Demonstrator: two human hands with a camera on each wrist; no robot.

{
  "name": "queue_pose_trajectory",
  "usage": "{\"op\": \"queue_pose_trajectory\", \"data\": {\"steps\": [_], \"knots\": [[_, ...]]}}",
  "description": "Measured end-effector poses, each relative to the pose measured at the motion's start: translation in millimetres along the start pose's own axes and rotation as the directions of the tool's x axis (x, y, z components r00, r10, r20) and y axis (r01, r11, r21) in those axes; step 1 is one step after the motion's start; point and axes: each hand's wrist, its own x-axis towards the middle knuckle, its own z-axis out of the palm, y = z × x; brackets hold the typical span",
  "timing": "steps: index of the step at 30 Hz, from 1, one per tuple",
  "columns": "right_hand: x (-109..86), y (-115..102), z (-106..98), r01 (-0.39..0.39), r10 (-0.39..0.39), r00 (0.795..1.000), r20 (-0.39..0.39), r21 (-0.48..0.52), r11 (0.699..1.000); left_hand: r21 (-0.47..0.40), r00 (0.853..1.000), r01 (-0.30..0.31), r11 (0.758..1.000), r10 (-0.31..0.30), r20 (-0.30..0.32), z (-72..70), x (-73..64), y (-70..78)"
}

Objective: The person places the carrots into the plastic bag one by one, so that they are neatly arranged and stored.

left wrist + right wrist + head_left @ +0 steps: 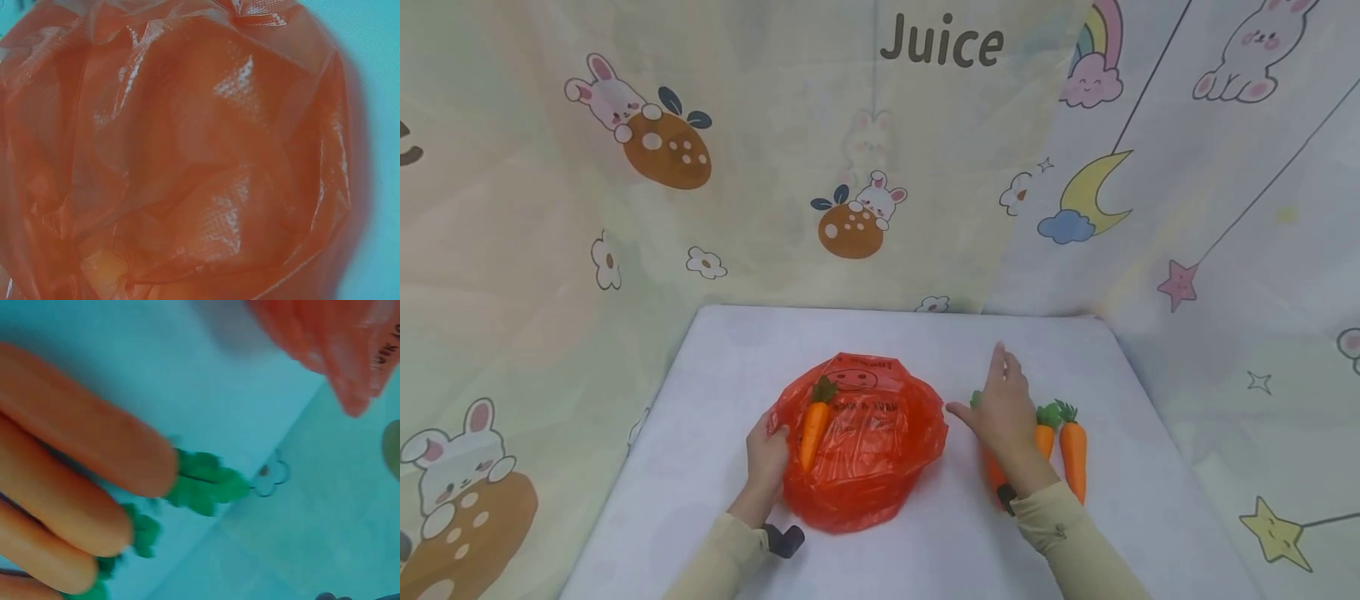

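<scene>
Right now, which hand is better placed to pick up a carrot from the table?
Probably the right hand: it is close to the carrots on the table and its fingers look empty, while the left hand grips the red bag.

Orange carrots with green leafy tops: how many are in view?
5 visible: one orange, green-topped carrot lies in or on the crinkled red plastic bag; four more carrots lie side by side near the right hand, per the right wrist view. Others may be hidden.
</scene>
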Motion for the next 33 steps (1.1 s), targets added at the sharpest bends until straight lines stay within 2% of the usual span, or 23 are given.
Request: {"op": "queue_pose_trajectory", "data": {"steps": [5, 10, 18, 24, 33], "knots": [[-3.2, 25, 14, -0.118, 0.114, 0.983, 0.147, 0.018, 0.993, -0.008, 1.0, 0.008, 1.0, -0.008, -0.007, 0.0, 2.0, 1.5], [-8.4, 43, 29, -0.131, 0.134, 0.967, 0.217, -0.027, 0.991, -0.008, 1.0, 0.015, 1.0, -0.015, -0.004, -0.2, -0.3, 2.3], [-14.1, 60, 48, -0.145, 0.157, 0.948, 0.275, -0.063, 0.987, -0.023, 1.0, 0.023, 0.999, -0.023, 0.007, -1.8, -3.5, 2.0], [-16.5, 68, 57, -0.198, 0.208, 0.925, 0.319, -0.063, 0.978, -0.017, 0.999, 0.034, 0.999, -0.034, 0.011, -0.5, -4.1, -0.2], [-13.9, 72, 61, -0.188, 0.192, 0.929, 0.317, -0.042, 0.981, -0.019, 0.999, 0.041, 0.999, -0.042, -0.005, 1.9, -3.8, -0.1]]}}
